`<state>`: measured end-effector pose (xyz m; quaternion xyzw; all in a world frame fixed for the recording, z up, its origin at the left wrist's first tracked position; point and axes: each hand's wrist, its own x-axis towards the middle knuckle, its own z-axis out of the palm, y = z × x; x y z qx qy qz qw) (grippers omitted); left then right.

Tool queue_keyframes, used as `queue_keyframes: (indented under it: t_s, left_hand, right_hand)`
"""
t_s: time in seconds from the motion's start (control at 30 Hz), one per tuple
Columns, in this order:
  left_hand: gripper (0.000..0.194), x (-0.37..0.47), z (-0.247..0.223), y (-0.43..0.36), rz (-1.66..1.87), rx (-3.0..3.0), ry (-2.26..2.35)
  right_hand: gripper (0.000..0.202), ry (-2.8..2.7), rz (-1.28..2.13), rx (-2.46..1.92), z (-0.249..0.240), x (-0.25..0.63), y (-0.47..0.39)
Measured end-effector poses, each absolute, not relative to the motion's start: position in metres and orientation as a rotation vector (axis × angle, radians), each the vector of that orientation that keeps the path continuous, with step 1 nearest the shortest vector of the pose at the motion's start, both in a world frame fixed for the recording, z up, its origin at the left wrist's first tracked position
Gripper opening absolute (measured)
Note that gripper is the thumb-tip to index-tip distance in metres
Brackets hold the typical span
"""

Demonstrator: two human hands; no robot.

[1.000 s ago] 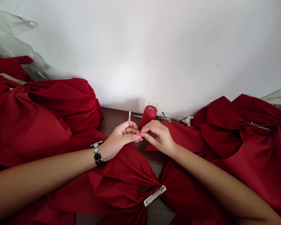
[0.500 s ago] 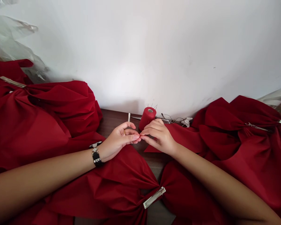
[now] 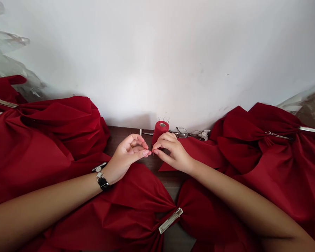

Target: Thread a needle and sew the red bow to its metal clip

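Observation:
My left hand (image 3: 130,152) and my right hand (image 3: 174,154) meet almost fingertip to fingertip above a dark wooden table (image 3: 115,138). Thumb and forefinger are pinched on each. A tiny bit of red thread (image 3: 153,153) shows at the right fingertips; what the left ones grip is too small to make out. Right behind them stands a red thread spool (image 3: 160,132), with several needles (image 3: 163,119) sticking up from its top. Below my hands lies gathered red fabric (image 3: 131,206), pinched at its middle by a metal clip (image 3: 170,221).
Eyeglasses (image 3: 182,133) rest behind the spool, against the white wall (image 3: 147,63). More bunched red fabric is piled at left (image 3: 60,129) and right (image 3: 252,140), with metal clips on both piles. Clear plastic wrapping (image 3: 10,64) hangs at the upper left.
My fingertips, touching before, now have a small gap between them. The view has shifted slightly; the fabric and spool stay in place.

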<state>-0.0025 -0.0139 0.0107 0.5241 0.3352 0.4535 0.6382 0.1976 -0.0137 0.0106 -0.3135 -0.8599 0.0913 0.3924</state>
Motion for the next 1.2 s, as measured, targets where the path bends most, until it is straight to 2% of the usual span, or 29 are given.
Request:
queue_keyframes:
  t_s: [0.5,1.2]
  left_hand:
    - [0.036,0.0006,0.0145,-0.0186,0.997,1.154,0.793]
    - [0.037,0.0013,0.0112,-0.0157,0.934,1.149,0.797]
  right_hand:
    - [0.023,-2.068,0.099,-0.825,0.0099,0.1955,-0.0158]
    - [0.032,-2.135,-0.008,-0.875,0.0111,0.1992,-0.0157]
